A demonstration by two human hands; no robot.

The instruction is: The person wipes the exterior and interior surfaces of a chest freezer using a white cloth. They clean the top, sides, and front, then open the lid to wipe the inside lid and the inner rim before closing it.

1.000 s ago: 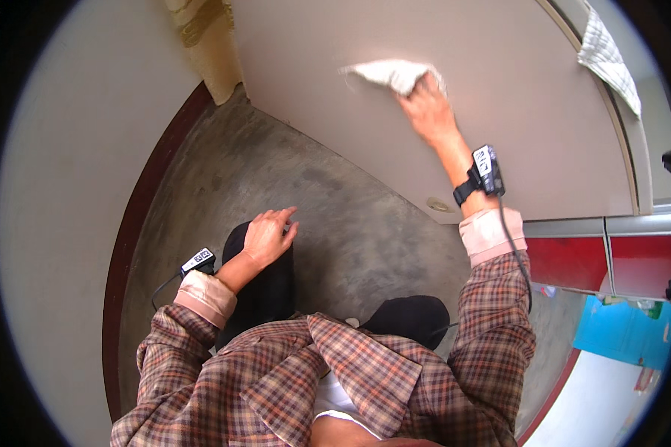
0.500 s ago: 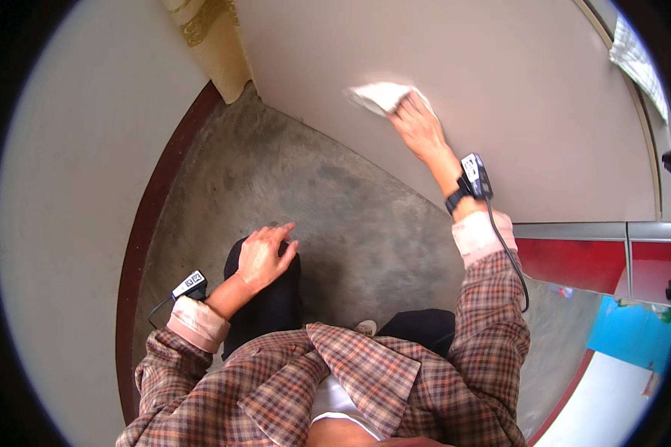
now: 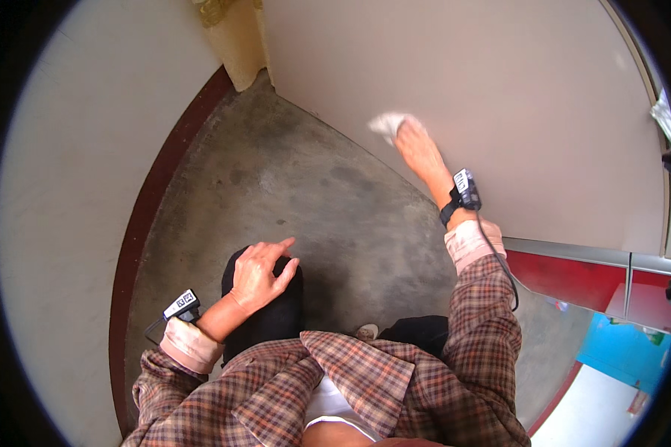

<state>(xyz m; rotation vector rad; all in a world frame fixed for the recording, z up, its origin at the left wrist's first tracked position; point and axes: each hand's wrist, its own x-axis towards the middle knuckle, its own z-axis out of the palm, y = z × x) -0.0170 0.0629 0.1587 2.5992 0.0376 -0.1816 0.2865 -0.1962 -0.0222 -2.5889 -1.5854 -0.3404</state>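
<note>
My right hand (image 3: 419, 151) is stretched out with a white cloth (image 3: 389, 125) in its fingers. The cloth is pressed against the pale pinkish-grey side panel (image 3: 514, 112) of a large upright piece of furniture, near the panel's lower edge. Motion blurs the cloth and the fingertips. My left hand (image 3: 257, 277) rests over my bent left knee, holding nothing, its thumb and fingers apart. A small black device with a cable is strapped at each wrist.
A grey concrete floor (image 3: 276, 179) lies below. A white wall (image 3: 82, 194) with a dark red base band (image 3: 149, 194) curves along the left. A cream curtain (image 3: 242, 52) hangs in the far corner. Red panels (image 3: 552, 277) and a blue surface (image 3: 625, 350) are at right.
My right hand and the cloth have moved down the panel, toward its lower edge. My left hand has stayed over the knee. The view has shifted slightly.
</note>
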